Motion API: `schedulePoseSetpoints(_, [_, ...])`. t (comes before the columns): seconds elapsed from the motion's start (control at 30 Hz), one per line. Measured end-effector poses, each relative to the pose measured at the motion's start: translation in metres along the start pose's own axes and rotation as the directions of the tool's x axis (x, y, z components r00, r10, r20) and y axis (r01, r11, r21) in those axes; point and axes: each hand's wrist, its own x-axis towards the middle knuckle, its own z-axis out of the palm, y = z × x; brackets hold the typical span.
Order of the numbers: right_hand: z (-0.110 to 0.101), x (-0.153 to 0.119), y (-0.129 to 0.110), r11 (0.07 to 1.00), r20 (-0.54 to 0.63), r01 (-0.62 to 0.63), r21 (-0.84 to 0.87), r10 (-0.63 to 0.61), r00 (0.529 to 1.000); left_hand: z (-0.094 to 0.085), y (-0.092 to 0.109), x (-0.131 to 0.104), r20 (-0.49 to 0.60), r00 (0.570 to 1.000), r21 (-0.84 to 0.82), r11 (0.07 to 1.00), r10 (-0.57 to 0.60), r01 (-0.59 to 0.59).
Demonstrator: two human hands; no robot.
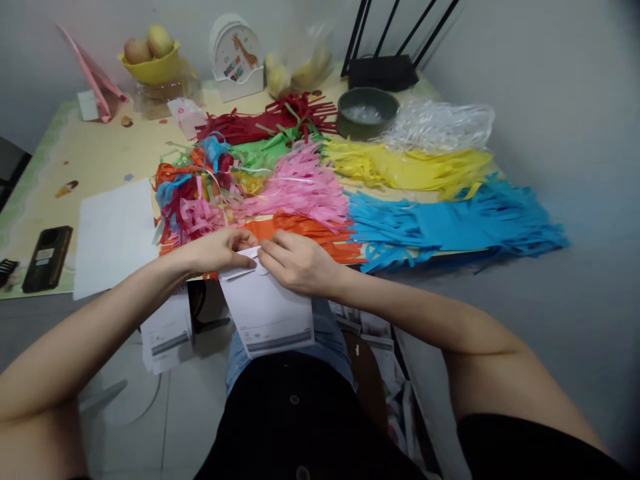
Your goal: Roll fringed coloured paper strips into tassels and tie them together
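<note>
A white envelope-like paper packet (273, 310) with a folded flap and dark print along its lower edge is held over my lap, at the table's front edge. My left hand (223, 252) pinches the flap at the packet's top left corner. Opposite it, my right hand (300, 263) grips the top right, its fingers curled over the flap. The fingertips of both hands nearly meet at the flap. Just beyond them lies orange fringed paper (320, 233), partly hidden by my hands.
Pink (305, 187), yellow (400, 167), blue (450, 220) and dark red fringed paper (255, 125) cover the table's middle and right. A white sheet (115, 240) and a phone (47, 259) lie left. A dark bowl (367, 113) and clear plastic strands (443, 125) stand behind.
</note>
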Motion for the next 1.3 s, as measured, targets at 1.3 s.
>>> schedulePoseSetpoints(1.3, [-0.059, 0.012, 0.022, 0.697, 0.484, -0.584, 0.417, 0.373, 0.792, 0.029, -0.004, -0.042, -0.527, 0.649, 0.443, 0.829, 0.548, -0.341])
